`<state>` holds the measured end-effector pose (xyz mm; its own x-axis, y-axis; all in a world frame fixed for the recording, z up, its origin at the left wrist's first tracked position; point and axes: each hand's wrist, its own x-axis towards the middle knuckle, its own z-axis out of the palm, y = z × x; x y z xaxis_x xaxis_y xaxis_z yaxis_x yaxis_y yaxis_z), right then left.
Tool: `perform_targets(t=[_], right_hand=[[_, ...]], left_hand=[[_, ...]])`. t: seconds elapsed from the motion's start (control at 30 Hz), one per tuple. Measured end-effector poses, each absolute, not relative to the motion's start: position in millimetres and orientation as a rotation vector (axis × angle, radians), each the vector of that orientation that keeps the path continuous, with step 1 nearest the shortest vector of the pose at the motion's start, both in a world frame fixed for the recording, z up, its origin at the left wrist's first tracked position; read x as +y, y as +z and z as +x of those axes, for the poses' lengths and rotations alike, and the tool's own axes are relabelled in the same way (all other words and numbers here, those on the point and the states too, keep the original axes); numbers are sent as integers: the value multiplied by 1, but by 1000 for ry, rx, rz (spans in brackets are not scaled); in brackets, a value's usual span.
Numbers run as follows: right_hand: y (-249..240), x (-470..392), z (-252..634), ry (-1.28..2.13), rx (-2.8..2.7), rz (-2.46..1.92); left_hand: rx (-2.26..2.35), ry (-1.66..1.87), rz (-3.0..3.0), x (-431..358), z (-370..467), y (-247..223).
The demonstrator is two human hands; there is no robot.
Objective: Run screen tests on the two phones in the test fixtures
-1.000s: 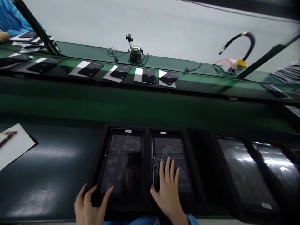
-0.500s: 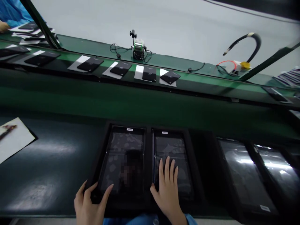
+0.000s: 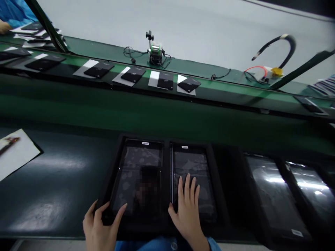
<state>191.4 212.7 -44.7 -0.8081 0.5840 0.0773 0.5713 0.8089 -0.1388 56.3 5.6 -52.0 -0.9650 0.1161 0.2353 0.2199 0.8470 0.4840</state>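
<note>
Bare left grip (image 3: 98,230), bare right grip (image 3: 187,209), blue sleeve cuffs (image 3: 213,244)

The scene is dim, lit from above. Soft glare pools on the dark bench (image 3: 52,181) at lower left, and hard white highlights streak the glossy screens (image 3: 277,195) at lower right. The pale wall at the top is the brightest area. Straight edges bow towards the corners, which smear and darken. One small patch at lower centre is pixelated.

Head camera looks forward and down, near the dark tray (image 3: 115,167).
</note>
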Motion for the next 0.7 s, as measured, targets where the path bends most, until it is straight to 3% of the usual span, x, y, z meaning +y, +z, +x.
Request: perform_targets(t=[0.7], right_hand=[[-38, 210, 189, 200, -2855, -966]], left_hand=[[-2860, -714, -356, -4, 51, -57]])
